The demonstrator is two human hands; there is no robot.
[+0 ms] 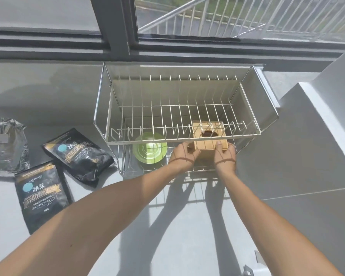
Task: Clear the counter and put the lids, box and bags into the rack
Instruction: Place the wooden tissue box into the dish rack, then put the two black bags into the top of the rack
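Note:
A two-tier wire rack [247, 100] stands on the grey counter under the window. A wooden box [208, 141] with an oval slot in its top sits in the lower tier on the right. My left hand [182, 156] grips its left side and my right hand [225, 158] grips its right side. A green round lid [149, 150] lies in the lower tier to the left of the box. Two black coffee bags [82, 154] [42, 194] and a silver foil bag [6, 144] lie on the counter at the left.
The rack's upper tier [175, 108] holds nothing. A white wall corner [317, 120] rises to the right of the rack. The dark window frame [118, 36] runs behind the counter. A small metal fitting [247, 270] shows at the bottom edge.

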